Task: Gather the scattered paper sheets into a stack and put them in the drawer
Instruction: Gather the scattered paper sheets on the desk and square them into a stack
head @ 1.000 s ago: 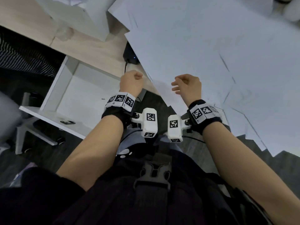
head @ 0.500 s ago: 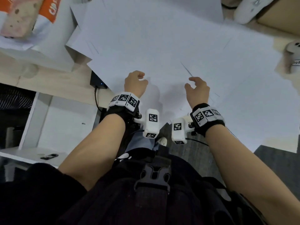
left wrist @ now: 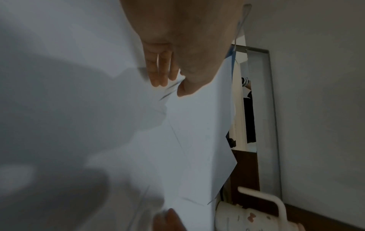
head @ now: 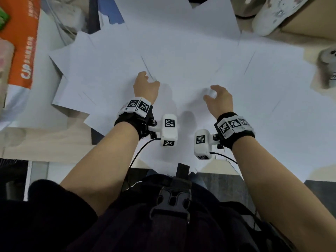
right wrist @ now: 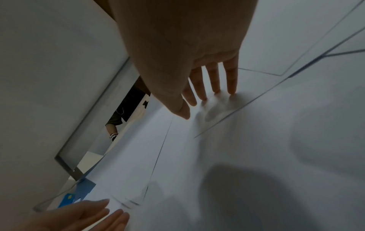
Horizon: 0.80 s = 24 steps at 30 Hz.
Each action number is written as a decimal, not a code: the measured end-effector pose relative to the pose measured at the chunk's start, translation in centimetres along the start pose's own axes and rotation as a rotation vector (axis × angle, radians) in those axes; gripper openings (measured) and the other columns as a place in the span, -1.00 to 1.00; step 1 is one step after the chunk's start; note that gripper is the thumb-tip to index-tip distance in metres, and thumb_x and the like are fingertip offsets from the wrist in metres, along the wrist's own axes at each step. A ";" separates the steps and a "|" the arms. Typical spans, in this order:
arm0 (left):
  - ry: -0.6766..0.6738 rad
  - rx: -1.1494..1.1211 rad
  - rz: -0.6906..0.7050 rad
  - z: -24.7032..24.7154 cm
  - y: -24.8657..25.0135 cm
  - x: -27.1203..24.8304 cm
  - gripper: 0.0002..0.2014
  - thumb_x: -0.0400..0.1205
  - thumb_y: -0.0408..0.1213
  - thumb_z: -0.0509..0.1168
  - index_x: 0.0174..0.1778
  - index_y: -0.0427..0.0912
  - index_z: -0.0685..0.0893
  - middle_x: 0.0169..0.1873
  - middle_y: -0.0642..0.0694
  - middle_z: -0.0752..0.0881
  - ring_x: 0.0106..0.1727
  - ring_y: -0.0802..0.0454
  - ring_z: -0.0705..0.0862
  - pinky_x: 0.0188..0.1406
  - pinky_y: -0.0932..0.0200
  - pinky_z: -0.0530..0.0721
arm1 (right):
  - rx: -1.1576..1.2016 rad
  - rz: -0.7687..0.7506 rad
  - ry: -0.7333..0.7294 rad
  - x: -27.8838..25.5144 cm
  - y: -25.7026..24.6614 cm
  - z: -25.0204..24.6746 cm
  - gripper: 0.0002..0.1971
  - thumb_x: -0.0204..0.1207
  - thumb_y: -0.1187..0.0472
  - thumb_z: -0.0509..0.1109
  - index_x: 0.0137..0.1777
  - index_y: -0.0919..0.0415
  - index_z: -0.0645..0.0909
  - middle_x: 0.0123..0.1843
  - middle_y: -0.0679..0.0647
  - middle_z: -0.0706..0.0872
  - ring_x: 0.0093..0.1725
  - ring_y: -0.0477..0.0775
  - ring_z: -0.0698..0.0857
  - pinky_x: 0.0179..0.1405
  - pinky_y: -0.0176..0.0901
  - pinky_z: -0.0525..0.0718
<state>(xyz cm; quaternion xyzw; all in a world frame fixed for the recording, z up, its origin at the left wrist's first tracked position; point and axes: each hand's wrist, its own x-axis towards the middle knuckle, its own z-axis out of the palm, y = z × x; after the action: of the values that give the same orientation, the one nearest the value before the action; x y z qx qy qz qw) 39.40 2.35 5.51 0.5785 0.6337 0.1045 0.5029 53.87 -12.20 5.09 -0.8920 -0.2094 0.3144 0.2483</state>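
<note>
Several white paper sheets (head: 181,57) lie overlapping and askew across the wooden desk (head: 45,142). My left hand (head: 148,79) is over the middle of the sheets. Its straight fingers (left wrist: 158,78) and thumb come down on a sheet edge (left wrist: 197,125) without holding anything. A little to the right, my right hand (head: 211,91) has its fingers spread. Its fingertips (right wrist: 231,90) touch the top sheet (right wrist: 256,140). A white strip at the lower left, below the desk edge, may be the drawer (head: 39,177); I cannot tell.
An orange and white package (head: 21,51) lies at the left. A white cartoon mug (head: 278,13) and a cardboard box (head: 312,19) stand at the back right, and another white object (head: 327,66) sits at the right edge. A black device (head: 95,137) shows under the sheets.
The view swung from the open drawer up onto the desk. Both hands moved forward over the sheets, and the right hand's fingers spread down onto the paper.
</note>
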 end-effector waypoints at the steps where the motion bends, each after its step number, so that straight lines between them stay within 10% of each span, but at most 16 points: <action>1: 0.005 -0.038 -0.022 0.2 0.4 0.7 -0.45 0.57 -0.37 0.30 0.49 -0.33 0.34 0.39 -0.20 0.53 0.37 -0.11 0.55 0.39 0.04 0.52 | -0.054 0.001 -0.009 0.5 -0.3 0.0 -0.53 0.59 0.21 0.28 0.51 0.22 0.43 0.56 0.10 0.41 0.55 0.16 0.31 0.41 -0.05 0.40; 6: 0.024 -0.250 -0.180 1.2 1.8 4.3 -0.46 0.48 -0.36 0.37 0.41 -0.31 0.46 0.28 -0.24 0.60 0.26 -0.17 0.63 0.29 0.01 0.62 | -0.301 0.000 -0.030 2.6 -1.1 -0.5 -0.57 0.57 0.19 0.27 0.43 0.27 0.48 0.42 0.17 0.43 0.40 0.27 0.39 0.18 0.10 0.53; 9: -0.010 -0.264 -0.121 1.8 2.8 4.8 -0.91 0.47 -0.28 0.37 -0.27 -0.24 0.67 -0.26 -0.26 0.68 -0.25 -0.20 0.63 -0.15 0.12 0.54 | -0.319 -0.002 -0.035 3.3 -1.4 -0.7 -0.59 0.56 0.20 0.26 0.39 0.29 0.51 0.38 0.18 0.46 0.35 0.28 0.48 0.19 0.11 0.56; 11: 0.008 -0.258 -0.097 2.2 3.2 5.3 -0.70 0.46 -0.25 0.37 -0.55 -0.16 0.48 -0.54 -0.12 0.55 -0.44 -0.09 0.48 -0.29 0.10 0.48 | -0.318 -0.004 -0.035 3.6 -1.6 -0.9 -0.59 0.56 0.19 0.26 0.38 0.28 0.52 0.37 0.17 0.48 0.32 0.27 0.52 0.16 0.05 0.55; 24: 0.033 -0.058 0.183 0.4 3.1 0.9 -0.78 0.60 -0.45 0.19 -0.29 -0.05 0.41 -0.32 -0.05 0.57 -0.27 0.03 0.57 -0.15 0.16 0.58 | 0.173 0.053 -0.015 4.1 -1.8 -4.3 -0.51 0.59 0.03 0.34 0.46 0.21 0.46 0.36 0.09 0.62 0.33 0.04 0.57 0.08 -0.34 0.39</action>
<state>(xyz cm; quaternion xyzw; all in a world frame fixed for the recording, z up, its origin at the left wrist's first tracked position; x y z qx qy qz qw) 41.82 3.88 7.11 0.6174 0.5830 0.1777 0.4974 59.29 -9.91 7.16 -0.8701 -0.1598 0.3445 0.3144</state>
